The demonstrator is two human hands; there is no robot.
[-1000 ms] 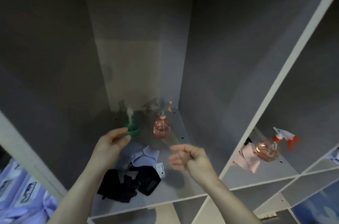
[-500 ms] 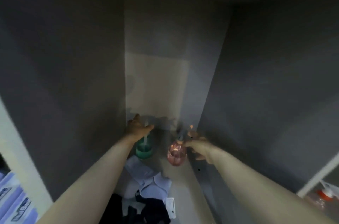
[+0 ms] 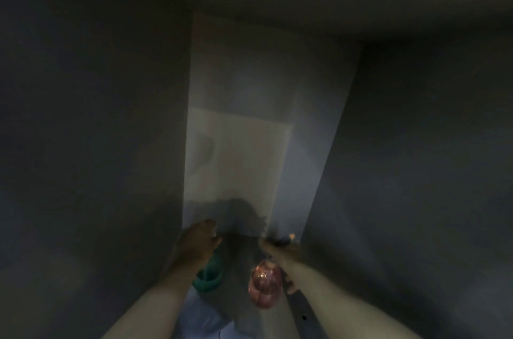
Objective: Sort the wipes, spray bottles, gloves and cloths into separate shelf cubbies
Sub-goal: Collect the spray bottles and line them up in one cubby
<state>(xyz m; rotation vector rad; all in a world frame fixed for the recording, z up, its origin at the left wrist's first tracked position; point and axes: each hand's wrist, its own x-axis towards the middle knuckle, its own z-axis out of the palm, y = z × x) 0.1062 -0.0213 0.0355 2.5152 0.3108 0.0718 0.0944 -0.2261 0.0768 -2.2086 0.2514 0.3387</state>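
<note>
Both arms reach deep into a dim grey cubby [image 3: 416,172], toward its back wall.

The left hand [image 3: 198,244] sits over the top of the green spray bottle [image 3: 208,277]. Its fingers curl down around the bottle's head, which is hidden under the palm; only the green body shows, below and just in front of the wrist. The bottle stands near the back left corner of the cubby.

The right hand [image 3: 280,252] is at the neck of the pink spray bottle [image 3: 265,287]. The fingers wrap around the trigger head, whose orange tip pokes out past the knuckles toward the right wall. The clear pink body hangs just below and to the left of the hand, beside the forearm. The picture is dark and soft here, so whether the bottle's base touches the shelf floor cannot be told.

The two bottles are side by side and apart, green on the left, pink on the right. A pale blue cloth [image 3: 205,319] lies on the floor in front of the green bottle, between the forearms.
</note>
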